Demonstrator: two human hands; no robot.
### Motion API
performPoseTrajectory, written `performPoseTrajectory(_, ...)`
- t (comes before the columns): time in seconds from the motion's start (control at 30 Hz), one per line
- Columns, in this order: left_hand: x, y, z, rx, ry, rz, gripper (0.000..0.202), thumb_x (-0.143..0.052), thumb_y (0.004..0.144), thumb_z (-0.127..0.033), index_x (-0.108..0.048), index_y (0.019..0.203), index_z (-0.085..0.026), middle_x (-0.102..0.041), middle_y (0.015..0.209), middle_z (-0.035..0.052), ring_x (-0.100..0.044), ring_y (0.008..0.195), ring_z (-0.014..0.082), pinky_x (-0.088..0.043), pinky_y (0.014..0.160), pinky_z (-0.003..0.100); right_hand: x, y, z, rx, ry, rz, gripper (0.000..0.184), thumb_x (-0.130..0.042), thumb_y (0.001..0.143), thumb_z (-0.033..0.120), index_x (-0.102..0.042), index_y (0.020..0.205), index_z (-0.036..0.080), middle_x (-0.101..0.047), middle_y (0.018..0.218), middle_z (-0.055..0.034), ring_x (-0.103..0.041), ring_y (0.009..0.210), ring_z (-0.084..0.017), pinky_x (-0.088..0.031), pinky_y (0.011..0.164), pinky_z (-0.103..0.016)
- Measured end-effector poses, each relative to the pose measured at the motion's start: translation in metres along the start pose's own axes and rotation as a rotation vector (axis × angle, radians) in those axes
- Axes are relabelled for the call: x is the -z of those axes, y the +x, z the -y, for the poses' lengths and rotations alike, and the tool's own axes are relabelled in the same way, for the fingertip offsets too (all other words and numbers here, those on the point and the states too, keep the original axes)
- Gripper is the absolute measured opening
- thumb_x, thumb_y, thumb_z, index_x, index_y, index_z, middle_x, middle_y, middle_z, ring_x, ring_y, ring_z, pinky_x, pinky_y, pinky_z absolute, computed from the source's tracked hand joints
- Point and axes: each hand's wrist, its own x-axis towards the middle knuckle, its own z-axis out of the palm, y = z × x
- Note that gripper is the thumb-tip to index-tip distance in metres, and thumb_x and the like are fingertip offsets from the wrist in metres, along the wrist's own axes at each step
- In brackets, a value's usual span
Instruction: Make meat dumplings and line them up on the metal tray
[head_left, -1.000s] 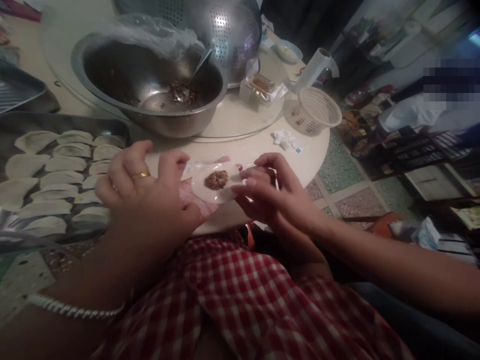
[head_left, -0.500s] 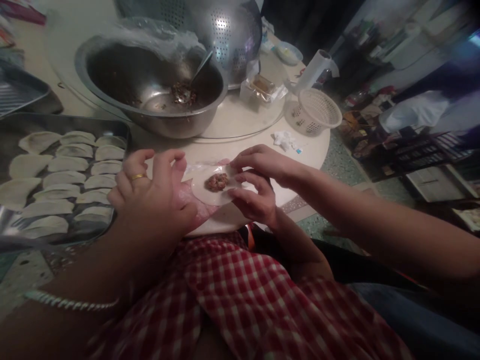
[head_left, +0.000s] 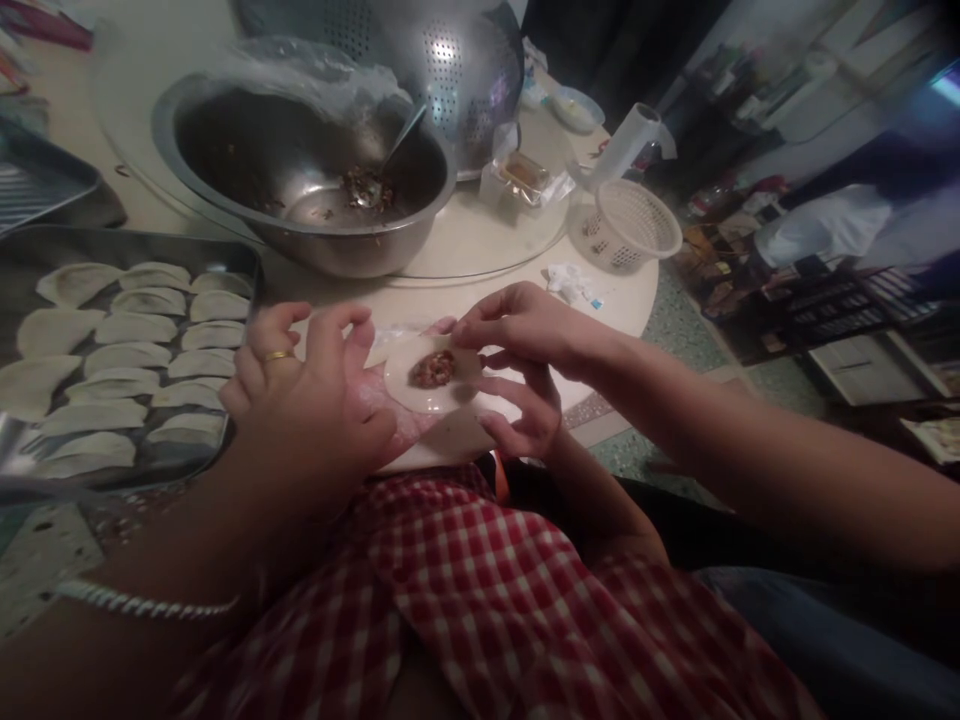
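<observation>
A round dumpling wrapper [head_left: 401,385] with a lump of minced filling [head_left: 433,369] lies on a pink, floury surface [head_left: 379,400], which I cannot make out fully. My left hand [head_left: 307,390], wearing a ring, is just left of the wrapper, its fingers bent and apart. At the wrapper's right edge is my right hand [head_left: 525,408], thumb and fingers spread, fingertips close to or touching the dough. Another person's hand [head_left: 517,320] reaches in from the right above mine, its fingertips on the wrapper's upper right edge.
A metal tray [head_left: 247,262] of folded dumplings is at the left. Behind the hands stand a steel bowl [head_left: 300,235] with filling and a spoon, and a perforated colander [head_left: 480,70]. Farther right are a plastic basket [head_left: 645,225] and crumpled tissue [head_left: 568,283].
My right hand's fingers have eased back and spread from the wrapper's right edge. The other person's fingers moved slightly left and down along its upper edge. My left hand barely moved.
</observation>
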Motion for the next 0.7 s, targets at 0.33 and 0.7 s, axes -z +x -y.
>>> performPoseTrajectory(0.33,0.0,-0.006,-0.002,-0.02,0.007,-0.011,0.068,-0.068,0.07,-0.033,-0.047,0.134,-0.027,-0.033,0.147,0.015,-0.044,0.129,0.0435,-0.038,0.105,0.064,0.01,-0.005,0.002,0.082,-0.256,0.036,0.011,-0.074,0.075,0.021,-0.073,0.067,0.014,-0.064,0.061,-0.0007,-0.056,0.059,-0.009,-0.044,0.056,-0.021)
performPoseTrajectory(0.7,-0.016,-0.017,-0.008,0.115,-0.029,0.01,0.075,-0.067,0.069,-0.035,-0.041,0.138,-0.027,-0.029,0.149,0.0163,-0.039,0.134,0.0474,-0.036,0.108,0.065,0.007,-0.013,0.002,0.131,-0.295,0.06,0.014,-0.075,0.075,0.027,-0.076,0.074,0.014,-0.075,0.077,-0.0055,-0.063,0.07,-0.013,-0.047,0.062,-0.023)
